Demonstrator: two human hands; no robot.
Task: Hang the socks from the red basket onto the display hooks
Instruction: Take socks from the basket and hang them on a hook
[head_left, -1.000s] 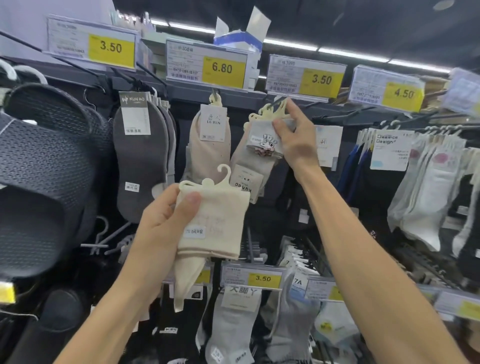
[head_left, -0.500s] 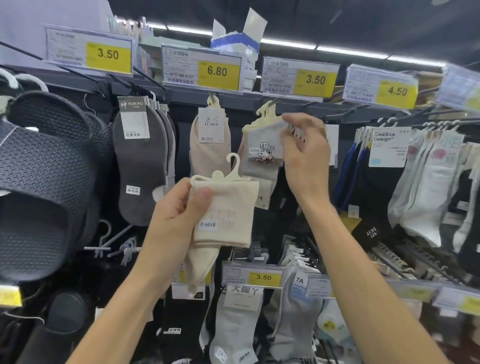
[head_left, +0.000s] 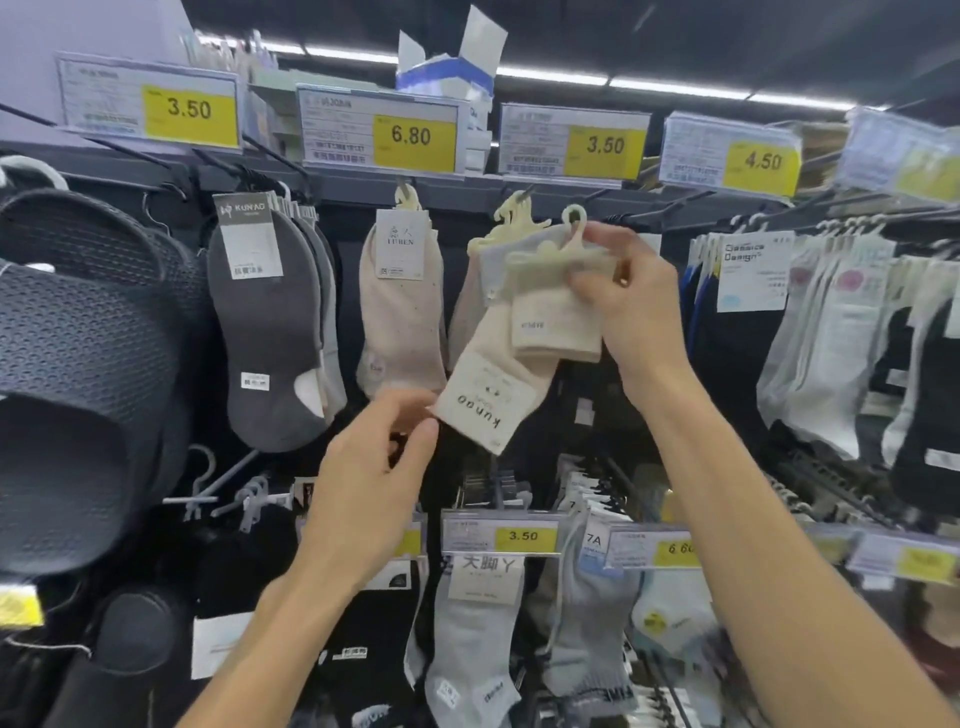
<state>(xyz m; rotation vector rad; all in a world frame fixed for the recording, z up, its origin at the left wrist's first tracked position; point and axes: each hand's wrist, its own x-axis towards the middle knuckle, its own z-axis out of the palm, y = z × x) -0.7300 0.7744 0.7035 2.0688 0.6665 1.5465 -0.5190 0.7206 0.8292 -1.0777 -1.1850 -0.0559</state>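
Cream socks (head_left: 556, 332), soft folded knit

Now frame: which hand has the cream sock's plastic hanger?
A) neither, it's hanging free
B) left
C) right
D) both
C: the right hand pinches the hanger of the cream sock up at hook level. The left hand is lower, by the sock's bottom corner and well clear of the hanger.
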